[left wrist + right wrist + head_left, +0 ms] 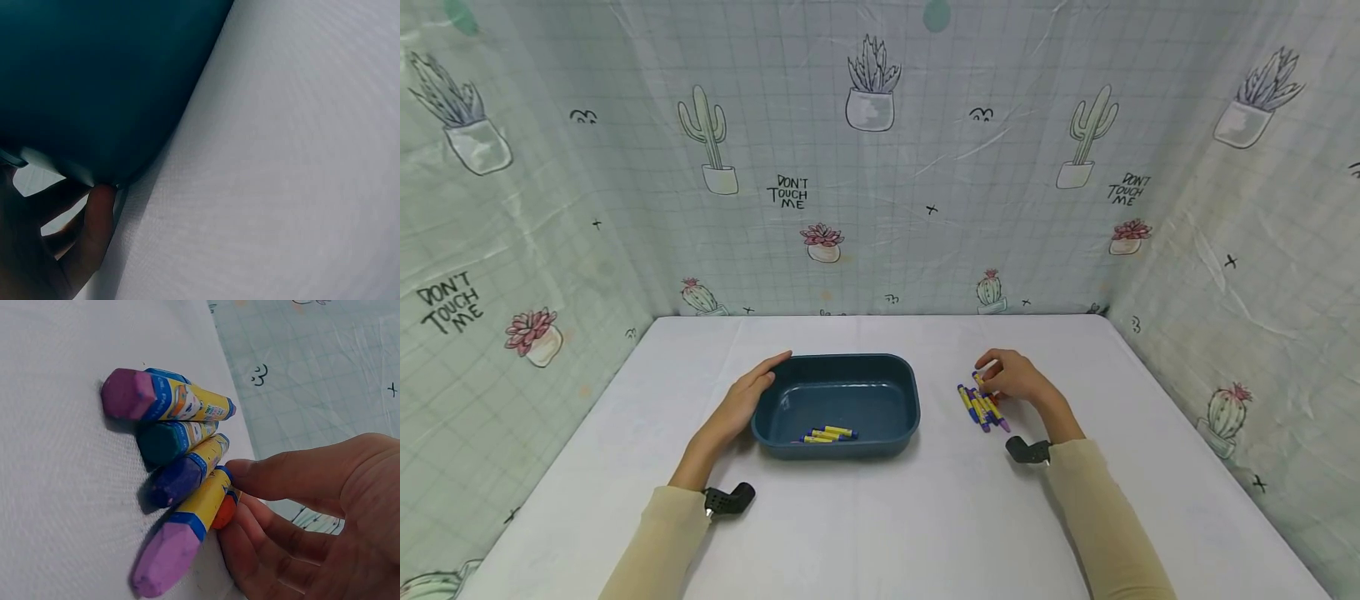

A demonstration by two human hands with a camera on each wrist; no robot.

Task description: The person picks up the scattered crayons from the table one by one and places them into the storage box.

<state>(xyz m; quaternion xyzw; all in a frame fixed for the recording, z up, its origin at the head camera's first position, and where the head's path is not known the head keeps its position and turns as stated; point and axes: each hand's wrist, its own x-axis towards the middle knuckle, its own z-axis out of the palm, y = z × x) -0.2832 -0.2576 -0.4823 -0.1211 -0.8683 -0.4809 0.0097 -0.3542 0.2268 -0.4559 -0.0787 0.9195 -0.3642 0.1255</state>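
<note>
Crayons lie piled right of the tray, others inside it; probably light, stiff and brittle, they are best taken mid-wrapper. Right hand pinches the orange crayon; left hand holds the tray's left side.

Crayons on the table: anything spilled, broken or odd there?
Nothing stands out. The crayons lie in a loose, uneven bunch by the right hand, and none looks snapped. The red crayon is mostly hidden, so I can't judge it fully.
</note>
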